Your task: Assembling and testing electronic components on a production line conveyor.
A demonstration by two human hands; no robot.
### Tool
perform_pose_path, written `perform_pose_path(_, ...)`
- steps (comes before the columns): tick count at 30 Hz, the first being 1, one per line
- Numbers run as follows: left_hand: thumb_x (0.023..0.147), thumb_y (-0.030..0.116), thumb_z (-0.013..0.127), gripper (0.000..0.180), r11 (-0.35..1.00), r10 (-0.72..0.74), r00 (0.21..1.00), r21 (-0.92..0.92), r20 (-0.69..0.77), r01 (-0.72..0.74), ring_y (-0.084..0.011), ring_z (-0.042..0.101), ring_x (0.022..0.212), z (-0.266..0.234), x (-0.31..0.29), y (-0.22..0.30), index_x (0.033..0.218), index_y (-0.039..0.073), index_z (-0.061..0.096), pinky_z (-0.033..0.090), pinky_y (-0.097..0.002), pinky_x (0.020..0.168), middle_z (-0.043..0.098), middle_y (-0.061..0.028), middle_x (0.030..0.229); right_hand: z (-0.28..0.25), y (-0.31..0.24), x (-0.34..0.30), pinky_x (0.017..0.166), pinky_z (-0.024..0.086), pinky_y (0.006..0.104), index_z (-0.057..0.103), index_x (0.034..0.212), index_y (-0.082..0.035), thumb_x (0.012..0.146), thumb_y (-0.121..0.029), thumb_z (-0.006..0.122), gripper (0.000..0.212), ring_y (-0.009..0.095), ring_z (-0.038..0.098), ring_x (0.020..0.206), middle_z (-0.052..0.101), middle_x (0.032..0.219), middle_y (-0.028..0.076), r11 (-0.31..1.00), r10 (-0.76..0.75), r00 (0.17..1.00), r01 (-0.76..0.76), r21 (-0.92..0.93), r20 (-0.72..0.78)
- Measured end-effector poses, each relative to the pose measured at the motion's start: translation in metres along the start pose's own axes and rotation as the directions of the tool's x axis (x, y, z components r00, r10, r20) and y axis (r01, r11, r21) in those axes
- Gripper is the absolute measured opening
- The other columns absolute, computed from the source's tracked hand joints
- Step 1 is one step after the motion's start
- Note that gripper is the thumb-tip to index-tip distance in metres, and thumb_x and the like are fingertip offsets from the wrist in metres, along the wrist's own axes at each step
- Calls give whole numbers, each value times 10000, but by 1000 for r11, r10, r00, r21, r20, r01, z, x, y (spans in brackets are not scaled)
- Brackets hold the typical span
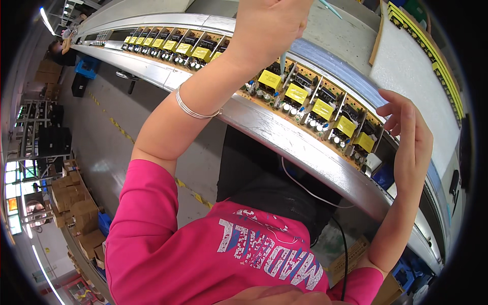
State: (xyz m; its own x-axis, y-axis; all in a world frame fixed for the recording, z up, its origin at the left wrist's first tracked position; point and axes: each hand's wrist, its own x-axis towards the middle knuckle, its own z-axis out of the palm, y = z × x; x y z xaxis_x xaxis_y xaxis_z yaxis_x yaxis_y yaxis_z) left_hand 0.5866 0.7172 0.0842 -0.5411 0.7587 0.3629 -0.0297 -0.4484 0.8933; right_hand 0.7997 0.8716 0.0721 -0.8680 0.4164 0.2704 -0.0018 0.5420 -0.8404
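Observation:
My left hand [272, 30], with thin bangles on its wrist, is closed round a slender pale-teal stick-like tool [283, 63] above the rail line. One end of the tool points down among the parts of a circuit board [269, 79]; the other sticks out past my fingers at the top. The boards stand in a long row, with yellow block-shaped parts, black parts, upright metal plates and small round capacitors. My right hand [409, 132] is open and holds nothing. Its fingers are bent and apart, beside the row's right end; contact with the rail cannot be made out.
A metal rail [300, 145] runs along the near side of the boards. Beyond lies a white foam sheet [414, 76] with a strip of yellow parts [442, 71] along its edge. Cardboard boxes [81, 213] and a blue bin [87, 67] stand left. Another person [62, 51] is far left.

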Motion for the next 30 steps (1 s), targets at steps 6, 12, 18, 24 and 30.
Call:
perform_pose_path(6,1035,278,637,212,988,48,997,150,-60,-39,-72,449,560,-11,-3,6,1055,76,577,377,-237,531,514,26,717,5,-6,5,707,432,237,731,1151,7,1108,-269,416,421,118,544,770,680,875,77,999,-33,998,34,-16,48)
perform_pose_path(12,1034,280,635,212,955,140,975,283,-170,-88,-78,467,594,-62,25,12,1052,76,579,394,-241,568,525,20,747,17,-10,1,726,427,238,727,1198,-27,1122,-296,377,448,112,533,774,690,901,71,998,6,999,-3,-71,43)
perform_pose_path(18,1033,281,634,211,923,163,958,380,-235,-64,-84,486,628,-47,-7,18,1049,77,581,411,-246,605,536,14,776,12,-9,9,717,432,243,727,1196,-22,1127,-306,359,470,114,535,763,694,892,76,997,27,998,-23,-79,53)
perform_pose_path(24,976,282,703,276,891,281,922,429,-267,-147,-110,544,577,-50,2,0,1051,30,623,453,-240,578,629,-20,745,7,-11,10,721,443,250,730,1185,-22,1125,-315,360,476,124,549,759,711,892,87,995,57,998,-54,-84,38)
perform_pose_path(30,939,322,741,346,865,320,907,475,-273,-162,-127,576,572,-52,4,-4,1052,10,642,476,-246,576,663,-59,741,11,-9,12,696,446,250,731,1190,-25,1125,-356,352,507,118,558,722,718,881,84,993,52,999,-50,-110,12)
